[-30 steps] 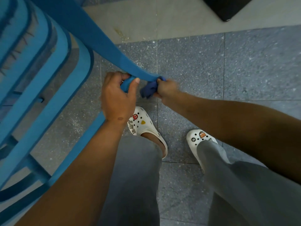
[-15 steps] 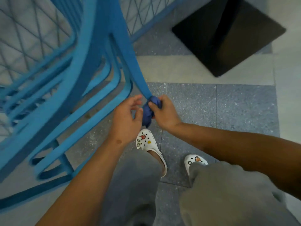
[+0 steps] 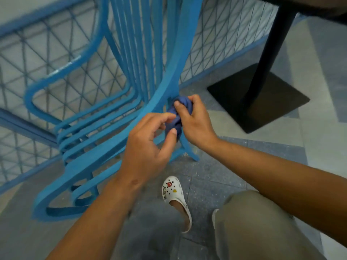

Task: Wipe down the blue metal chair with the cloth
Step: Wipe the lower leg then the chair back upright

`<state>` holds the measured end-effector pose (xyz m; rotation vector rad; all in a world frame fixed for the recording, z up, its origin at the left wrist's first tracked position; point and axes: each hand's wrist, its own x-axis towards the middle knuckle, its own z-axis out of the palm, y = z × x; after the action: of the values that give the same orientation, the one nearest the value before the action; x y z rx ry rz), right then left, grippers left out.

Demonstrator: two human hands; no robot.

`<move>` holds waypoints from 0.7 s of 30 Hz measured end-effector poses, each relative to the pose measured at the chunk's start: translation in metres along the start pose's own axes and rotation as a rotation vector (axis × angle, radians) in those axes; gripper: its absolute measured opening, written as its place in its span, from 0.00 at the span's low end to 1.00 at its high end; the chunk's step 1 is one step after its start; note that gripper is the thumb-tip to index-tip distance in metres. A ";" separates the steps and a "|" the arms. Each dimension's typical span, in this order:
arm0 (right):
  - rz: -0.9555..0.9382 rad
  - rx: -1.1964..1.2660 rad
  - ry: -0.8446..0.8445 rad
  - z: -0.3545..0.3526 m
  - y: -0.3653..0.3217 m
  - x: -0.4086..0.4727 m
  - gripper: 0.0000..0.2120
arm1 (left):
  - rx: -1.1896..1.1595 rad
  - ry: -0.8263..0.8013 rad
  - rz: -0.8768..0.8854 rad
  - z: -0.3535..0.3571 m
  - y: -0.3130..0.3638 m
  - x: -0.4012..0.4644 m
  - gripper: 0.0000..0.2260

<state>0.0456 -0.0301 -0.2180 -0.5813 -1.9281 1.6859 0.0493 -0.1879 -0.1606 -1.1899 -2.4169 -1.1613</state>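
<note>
- Both hands are working at the blue chair.
- My right hand is gripping the bunched cloth against its leg.
- My left hand is hovering beside it, fingers loosely curled, thumb touching cloth.

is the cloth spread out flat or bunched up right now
Bunched up. The cloth is a wadded lump gripped in the right hand against the blue chair leg.
</note>
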 end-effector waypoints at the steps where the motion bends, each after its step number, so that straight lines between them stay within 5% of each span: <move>1: -0.029 0.013 0.019 -0.003 -0.011 0.003 0.10 | 0.018 0.029 0.009 -0.004 0.001 0.008 0.12; 8: -0.157 0.088 0.177 -0.022 -0.076 0.032 0.07 | 0.076 0.086 -0.143 0.000 -0.009 0.048 0.21; 12: -0.154 0.072 0.118 -0.034 -0.085 0.043 0.06 | 0.099 0.065 -0.320 0.021 -0.027 0.047 0.23; 21: -0.144 -0.045 0.030 -0.045 -0.089 0.031 0.09 | 0.121 0.174 -0.408 0.023 -0.030 0.033 0.22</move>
<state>0.0511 0.0115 -0.1224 -0.4701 -1.9420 1.5403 0.0090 -0.1632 -0.1769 -0.5467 -2.6185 -1.1416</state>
